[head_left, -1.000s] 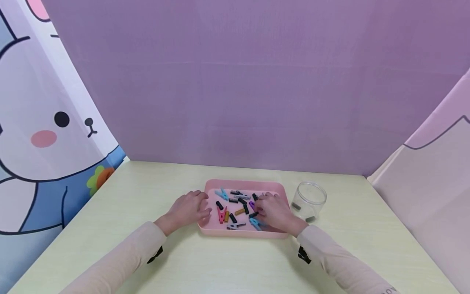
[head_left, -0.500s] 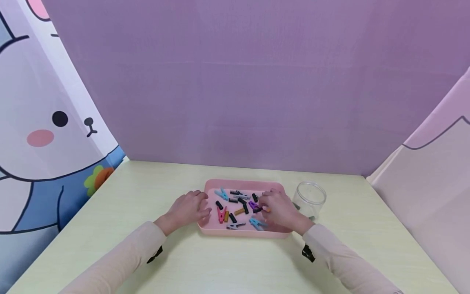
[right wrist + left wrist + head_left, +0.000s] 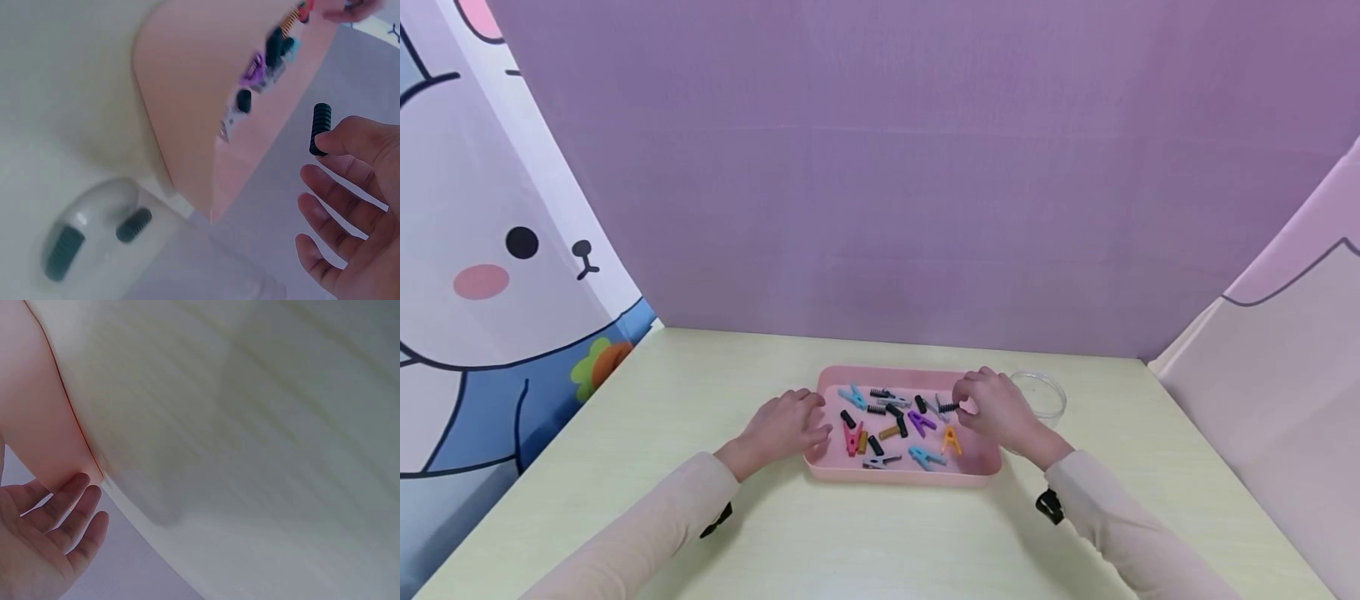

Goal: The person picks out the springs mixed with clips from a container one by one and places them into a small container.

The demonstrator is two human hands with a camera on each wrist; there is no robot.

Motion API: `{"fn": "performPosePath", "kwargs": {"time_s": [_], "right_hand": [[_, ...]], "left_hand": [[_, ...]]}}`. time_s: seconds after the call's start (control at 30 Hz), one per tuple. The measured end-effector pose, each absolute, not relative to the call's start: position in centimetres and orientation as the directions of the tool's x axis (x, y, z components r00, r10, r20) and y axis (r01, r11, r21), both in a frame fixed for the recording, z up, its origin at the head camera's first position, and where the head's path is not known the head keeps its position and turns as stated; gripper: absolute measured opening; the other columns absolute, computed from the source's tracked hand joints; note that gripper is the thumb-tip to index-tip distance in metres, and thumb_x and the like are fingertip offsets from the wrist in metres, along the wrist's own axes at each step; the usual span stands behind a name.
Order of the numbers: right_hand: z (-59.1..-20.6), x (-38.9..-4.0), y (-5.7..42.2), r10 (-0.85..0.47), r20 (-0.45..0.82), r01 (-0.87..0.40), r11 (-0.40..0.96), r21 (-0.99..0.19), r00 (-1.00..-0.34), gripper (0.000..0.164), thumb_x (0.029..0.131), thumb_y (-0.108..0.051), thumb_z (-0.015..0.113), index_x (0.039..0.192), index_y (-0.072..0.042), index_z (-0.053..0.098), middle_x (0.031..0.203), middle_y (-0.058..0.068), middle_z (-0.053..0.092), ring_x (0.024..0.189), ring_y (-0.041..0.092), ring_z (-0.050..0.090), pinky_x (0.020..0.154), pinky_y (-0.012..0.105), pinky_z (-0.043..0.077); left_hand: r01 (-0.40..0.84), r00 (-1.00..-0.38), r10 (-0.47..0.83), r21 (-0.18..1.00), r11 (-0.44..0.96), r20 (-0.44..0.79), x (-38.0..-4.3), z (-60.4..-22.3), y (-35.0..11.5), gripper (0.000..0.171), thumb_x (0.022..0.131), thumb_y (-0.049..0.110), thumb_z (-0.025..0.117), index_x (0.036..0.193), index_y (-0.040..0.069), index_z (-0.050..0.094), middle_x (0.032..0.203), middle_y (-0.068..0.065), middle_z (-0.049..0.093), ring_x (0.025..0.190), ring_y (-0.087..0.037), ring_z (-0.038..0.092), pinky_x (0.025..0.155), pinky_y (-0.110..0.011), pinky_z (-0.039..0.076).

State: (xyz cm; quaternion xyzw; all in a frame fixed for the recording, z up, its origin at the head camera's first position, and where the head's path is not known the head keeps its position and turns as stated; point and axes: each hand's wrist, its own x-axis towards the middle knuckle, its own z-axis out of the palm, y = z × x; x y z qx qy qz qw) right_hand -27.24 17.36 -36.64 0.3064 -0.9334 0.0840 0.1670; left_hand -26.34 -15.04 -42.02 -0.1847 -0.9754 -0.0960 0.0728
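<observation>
My right hand [image 3: 1000, 410] is over the right end of a pink tray [image 3: 895, 477], pinching a black spring [image 3: 949, 407] between thumb and index finger. In the right wrist view the spring [image 3: 320, 128] looks like a dark ribbed cylinder, with the other fingers loosely bent. My left hand [image 3: 782, 423] rests at the tray's left rim, its fingers [image 3: 75, 509] relaxed against the outer side. Inside the tray lie several black springs, brown springs [image 3: 889, 432] and small clips: purple [image 3: 921, 422], orange [image 3: 952, 440], pink [image 3: 852, 437], light blue [image 3: 927, 457] and grey.
Right of the tray stands a clear round jar [image 3: 1057, 407], partly behind my right hand in the head view. Through its wall two dark springs [image 3: 134, 225] show. A pale table [image 3: 850, 533] carries everything, with a purple cloth [image 3: 925, 183] behind it.
My right hand has moved right and up from among the clips, taking the black spring. The orange clip and purple clip are now uncovered. My left hand stays still.
</observation>
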Motion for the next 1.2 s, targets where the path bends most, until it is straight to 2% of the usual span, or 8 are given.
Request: {"fn": "performPosePath", "kwargs": {"time_s": [0.43,0.7,0.97,1.2], "right_hand": [[-34.5,-27.7,20.8,-0.507,0.457,-0.587,0.809,-0.041,-0.731,0.011,0.069,-0.008,0.071,0.077,-0.012,0.066,0.074,-0.002,0.062,0.069,0.016,0.052,0.059,0.034,0.043],[-34.3,-27.9,23.2,-0.438,0.450,-0.534,0.838,-0.109,-0.779,0.011,0.071,-0.008,0.068,0.081,-0.009,0.066,0.078,0.001,0.064,0.077,0.021,0.058,0.068,0.039,0.047],[-34.9,-27.8,25.5,-0.340,0.432,-0.453,0.871,-0.190,-0.835,0.011,0.073,-0.008,0.067,0.084,-0.009,0.065,0.081,0.006,0.064,0.079,0.023,0.055,0.063,0.038,0.045],[-35.5,-27.7,26.6,-0.293,0.435,-0.418,0.880,-0.225,-0.852,0.011,0.072,-0.009,0.067,0.083,-0.008,0.065,0.080,0.007,0.064,0.078,0.025,0.055,0.063,0.037,0.044]], "left_hand": [[0.384,-0.916,0.355,0.153,0.910,0.188,-26.2,-41.9,-15.0,0.049,0.081,0.044,0.060,0.112,0.006,0.059,0.109,-0.009,0.062,0.097,-0.025,0.059,0.078,-0.038,0.053],[0.377,-0.919,0.349,0.150,0.914,0.183,-26.2,-42.0,-15.0,0.049,0.081,0.044,0.060,0.112,0.007,0.059,0.107,-0.007,0.062,0.094,-0.023,0.059,0.077,-0.037,0.053],[0.377,-0.920,0.347,0.165,0.911,0.183,-26.1,-41.9,-14.9,0.048,0.080,0.043,0.061,0.112,0.007,0.059,0.107,-0.008,0.062,0.094,-0.023,0.059,0.077,-0.037,0.053],[0.379,-0.919,0.350,0.166,0.910,0.183,-25.9,-41.8,-15.0,0.048,0.081,0.043,0.061,0.112,0.006,0.059,0.106,-0.008,0.062,0.093,-0.023,0.059,0.076,-0.036,0.053]]}}
